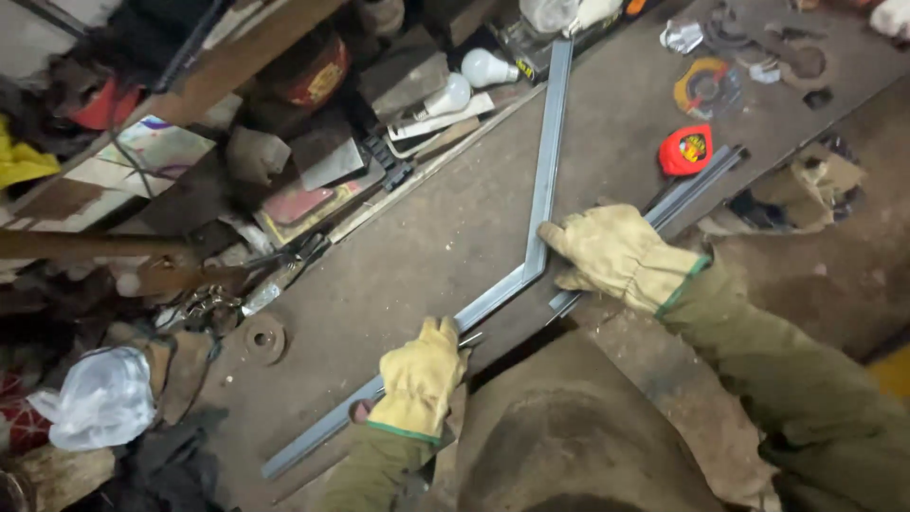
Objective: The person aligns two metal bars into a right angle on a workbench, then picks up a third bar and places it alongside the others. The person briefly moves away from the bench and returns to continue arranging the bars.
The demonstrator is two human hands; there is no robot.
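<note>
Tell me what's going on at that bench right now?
A person in yellow work gloves holds a bent metal bar flat on a steel bench. The right hand presses at the bend; the left hand grips the lower leg of the bar. A second straight bar lies under the right hand. A red tape measure sits just beyond, and clutter with two light bulbs lines the far side.
</note>
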